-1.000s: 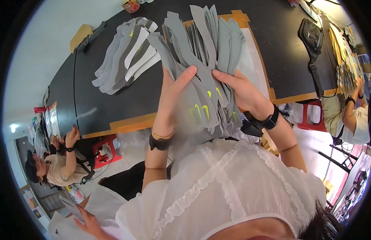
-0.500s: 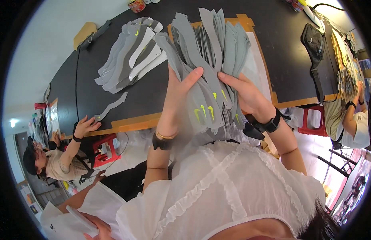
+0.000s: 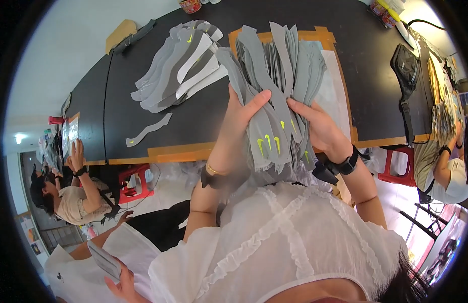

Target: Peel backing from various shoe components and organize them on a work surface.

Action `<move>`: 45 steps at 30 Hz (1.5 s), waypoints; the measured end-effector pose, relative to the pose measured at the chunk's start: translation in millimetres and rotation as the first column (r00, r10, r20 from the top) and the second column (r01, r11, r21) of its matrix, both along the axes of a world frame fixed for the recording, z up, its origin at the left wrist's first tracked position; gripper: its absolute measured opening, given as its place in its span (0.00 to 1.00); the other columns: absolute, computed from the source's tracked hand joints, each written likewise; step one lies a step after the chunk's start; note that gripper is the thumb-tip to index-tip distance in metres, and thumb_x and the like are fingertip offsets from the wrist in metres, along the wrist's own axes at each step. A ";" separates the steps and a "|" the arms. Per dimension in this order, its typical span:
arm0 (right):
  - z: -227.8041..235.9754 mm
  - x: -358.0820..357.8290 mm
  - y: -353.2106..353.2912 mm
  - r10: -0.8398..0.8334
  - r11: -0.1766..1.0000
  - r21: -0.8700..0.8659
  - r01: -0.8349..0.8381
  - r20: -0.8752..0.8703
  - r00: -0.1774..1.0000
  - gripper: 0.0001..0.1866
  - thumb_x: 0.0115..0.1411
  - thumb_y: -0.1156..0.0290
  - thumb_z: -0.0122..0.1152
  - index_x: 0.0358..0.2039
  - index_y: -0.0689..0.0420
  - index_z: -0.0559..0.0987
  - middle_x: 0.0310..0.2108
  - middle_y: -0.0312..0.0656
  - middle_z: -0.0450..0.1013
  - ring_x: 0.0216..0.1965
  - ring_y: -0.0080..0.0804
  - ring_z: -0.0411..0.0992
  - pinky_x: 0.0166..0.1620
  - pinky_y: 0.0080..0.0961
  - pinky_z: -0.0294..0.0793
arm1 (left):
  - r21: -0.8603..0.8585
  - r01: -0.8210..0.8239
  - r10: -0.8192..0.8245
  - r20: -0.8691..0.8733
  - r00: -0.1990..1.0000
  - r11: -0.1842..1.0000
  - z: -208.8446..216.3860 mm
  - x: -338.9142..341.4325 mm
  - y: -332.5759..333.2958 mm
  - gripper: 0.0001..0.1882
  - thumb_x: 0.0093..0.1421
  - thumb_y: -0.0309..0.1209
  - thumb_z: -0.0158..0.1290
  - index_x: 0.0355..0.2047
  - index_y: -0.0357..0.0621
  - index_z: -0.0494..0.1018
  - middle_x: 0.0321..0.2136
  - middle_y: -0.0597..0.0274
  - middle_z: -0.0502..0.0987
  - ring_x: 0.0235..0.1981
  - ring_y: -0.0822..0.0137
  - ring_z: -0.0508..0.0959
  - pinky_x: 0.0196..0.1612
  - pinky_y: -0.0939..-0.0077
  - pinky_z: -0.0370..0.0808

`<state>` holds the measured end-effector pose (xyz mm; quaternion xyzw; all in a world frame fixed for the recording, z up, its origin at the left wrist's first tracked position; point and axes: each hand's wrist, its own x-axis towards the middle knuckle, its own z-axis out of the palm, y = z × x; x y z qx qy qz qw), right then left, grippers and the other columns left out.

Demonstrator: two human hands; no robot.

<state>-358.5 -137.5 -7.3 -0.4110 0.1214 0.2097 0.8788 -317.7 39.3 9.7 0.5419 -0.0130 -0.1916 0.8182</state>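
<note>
Left hand (image 3: 242,112) and right hand (image 3: 322,126) clamp their fingers on a thick, fanned bundle of wavy grey strips (image 3: 280,107) over the flat black table (image 3: 373,96), apparently to keep its splayed layers together (one loose, wavy grey strip (image 3: 149,129) lies left of the bundle).

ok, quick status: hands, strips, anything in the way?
Left hand and right hand both gripping the grey strip bundle. Yellow marks at its near end. Lone strip and fanned pile off left. No obstruction seen at the hands.

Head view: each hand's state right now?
Left hand: closed, holding the left side of the gray strips.
Right hand: closed, holding their right side.
</note>
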 end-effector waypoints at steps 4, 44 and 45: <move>0.9 -0.6 -0.7 0.004 1.000 -0.006 -0.004 0.000 1.000 0.26 0.66 0.65 0.54 0.60 0.64 0.64 0.55 0.45 0.69 0.53 0.33 0.70 0.53 0.30 0.73 | 0.014 0.062 -0.062 0.016 0.998 0.998 -4.4 4.2 1.2 0.38 0.59 0.35 0.57 0.64 0.40 0.52 0.54 0.54 0.68 0.52 0.64 0.72 0.52 0.71 0.72; 32.1 159.7 -303.9 0.625 0.327 -0.928 -0.180 0.069 0.778 0.47 0.51 0.64 0.71 0.66 0.61 0.56 0.59 0.40 0.64 0.58 0.27 0.61 0.63 0.28 0.58 | -0.242 0.063 -0.122 -0.234 0.965 0.968 -15.8 59.1 -170.9 0.50 0.55 0.27 0.60 0.67 0.41 0.36 0.62 0.49 0.57 0.61 0.58 0.62 0.62 0.61 0.63; 27.3 159.4 -315.1 0.635 0.232 -0.967 -0.103 0.071 0.769 0.48 0.52 0.62 0.71 0.67 0.62 0.54 0.61 0.41 0.62 0.59 0.28 0.60 0.63 0.27 0.57 | 0.033 0.219 -0.222 0.121 0.968 0.975 -12.2 53.6 -142.7 0.46 0.56 0.26 0.59 0.67 0.42 0.40 0.62 0.50 0.58 0.61 0.60 0.62 0.61 0.62 0.63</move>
